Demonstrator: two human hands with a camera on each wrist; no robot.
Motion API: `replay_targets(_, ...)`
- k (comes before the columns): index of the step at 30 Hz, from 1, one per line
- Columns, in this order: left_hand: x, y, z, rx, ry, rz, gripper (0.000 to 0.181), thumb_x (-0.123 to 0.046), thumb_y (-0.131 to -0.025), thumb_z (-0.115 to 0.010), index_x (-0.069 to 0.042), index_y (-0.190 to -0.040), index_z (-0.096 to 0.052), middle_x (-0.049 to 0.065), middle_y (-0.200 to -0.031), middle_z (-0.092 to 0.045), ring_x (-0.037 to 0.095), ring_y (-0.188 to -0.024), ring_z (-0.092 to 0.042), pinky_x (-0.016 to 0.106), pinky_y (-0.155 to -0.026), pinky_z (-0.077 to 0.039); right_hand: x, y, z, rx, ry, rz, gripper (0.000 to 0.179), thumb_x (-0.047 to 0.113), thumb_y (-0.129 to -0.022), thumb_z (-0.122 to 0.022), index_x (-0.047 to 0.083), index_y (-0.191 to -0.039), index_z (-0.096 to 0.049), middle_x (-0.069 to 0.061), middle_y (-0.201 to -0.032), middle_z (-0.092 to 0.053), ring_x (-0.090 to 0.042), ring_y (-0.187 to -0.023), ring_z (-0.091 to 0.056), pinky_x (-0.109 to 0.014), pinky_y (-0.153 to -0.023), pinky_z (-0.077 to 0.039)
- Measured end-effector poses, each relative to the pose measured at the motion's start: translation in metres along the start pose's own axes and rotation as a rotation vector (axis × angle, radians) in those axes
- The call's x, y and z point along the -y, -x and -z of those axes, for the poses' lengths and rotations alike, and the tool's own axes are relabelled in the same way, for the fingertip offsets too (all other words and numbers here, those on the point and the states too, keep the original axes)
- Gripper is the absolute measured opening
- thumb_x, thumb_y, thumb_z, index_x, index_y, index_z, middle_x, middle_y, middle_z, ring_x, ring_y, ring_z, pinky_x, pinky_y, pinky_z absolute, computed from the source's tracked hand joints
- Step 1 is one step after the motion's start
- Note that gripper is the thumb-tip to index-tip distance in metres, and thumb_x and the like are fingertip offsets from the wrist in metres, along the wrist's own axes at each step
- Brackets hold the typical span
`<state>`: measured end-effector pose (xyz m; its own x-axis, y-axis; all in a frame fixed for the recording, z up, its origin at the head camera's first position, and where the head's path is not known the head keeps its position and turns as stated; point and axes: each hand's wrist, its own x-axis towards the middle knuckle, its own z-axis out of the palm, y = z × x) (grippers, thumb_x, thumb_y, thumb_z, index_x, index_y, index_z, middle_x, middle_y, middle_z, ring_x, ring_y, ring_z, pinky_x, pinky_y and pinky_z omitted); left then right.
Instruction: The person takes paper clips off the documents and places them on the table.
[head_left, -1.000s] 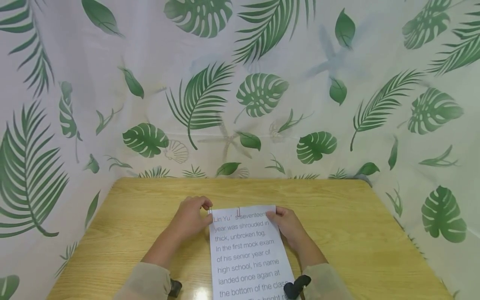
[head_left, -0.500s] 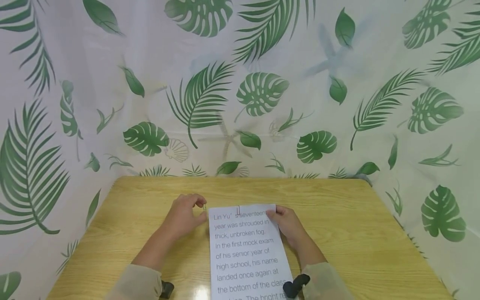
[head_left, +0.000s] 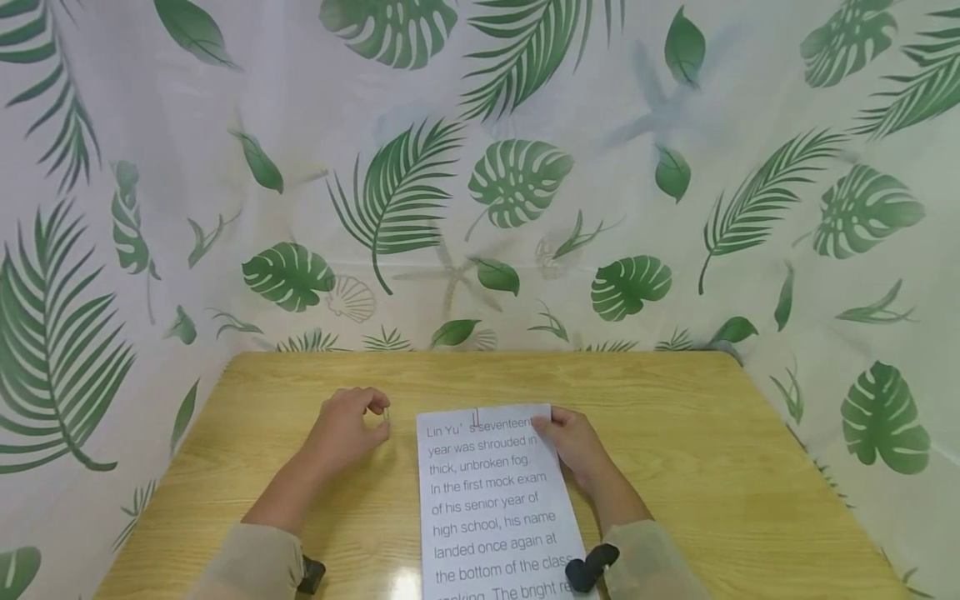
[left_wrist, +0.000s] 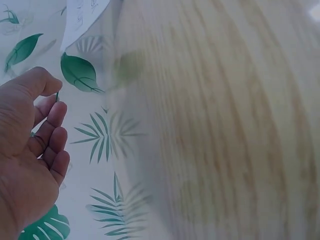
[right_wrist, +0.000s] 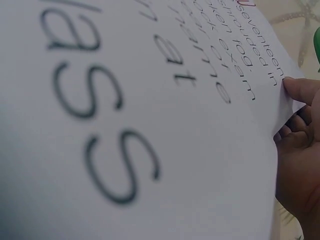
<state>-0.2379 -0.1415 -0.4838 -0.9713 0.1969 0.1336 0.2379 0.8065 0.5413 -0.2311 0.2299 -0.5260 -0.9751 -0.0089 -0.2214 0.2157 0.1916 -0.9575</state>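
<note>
Left hand (head_left: 343, 429): it pinches a small paper clip (head_left: 386, 413), yellowish, between thumb and finger; the hand is apart from the paper, to its left, above the wooden table (head_left: 675, 467).
Right hand (head_left: 577, 446): it grips the upper right corner of the printed paper (head_left: 495, 500), with the thumb on the front.
Printed paper: in front of the person, text facing them; how many sheets, I cannot tell.
Red paper clip (head_left: 476, 418): on the top edge, near the middle.
Clip handling: the step seems to be handling clips at the paper's edge; such a thin clip could slip easily, so a light but sure pinch is better.
Corner grip: a steady right thumb, without bending the corner, should prevent shifting.
</note>
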Motion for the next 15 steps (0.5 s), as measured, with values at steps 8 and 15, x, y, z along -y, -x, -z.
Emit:
replay_targets(8,0.012,-0.012,-0.002,0.030,-0.001,0.012,0.028,-0.020,-0.097,-0.076,-0.010,-0.122,-0.074,0.006,-0.116,-0.078,0.032,-0.111,-0.064,0.055,-0.102,-0.045,0.000,0.002,0.000,0.001,-0.001,0.006,0.036,0.025,-0.109,-0.063,0.008,-0.140,-0.070,-0.011,-0.120,-0.082,-0.018,-0.098,-0.079,-0.028,-0.083,-0.062)
replay_targets(15,0.018,-0.018,-0.004,0.106,-0.020,0.023,0.025,-0.018,-0.097,-0.073,-0.013,-0.122,-0.076,0.007,-0.121,-0.077,0.036,-0.121,-0.065,0.059,-0.105,-0.043,0.001,0.002,0.000,0.000,0.012,0.000,0.038,0.025,-0.109,-0.063,0.007,-0.142,-0.069,-0.011,-0.119,-0.082,-0.018,-0.098,-0.079,-0.027,-0.083,-0.061)
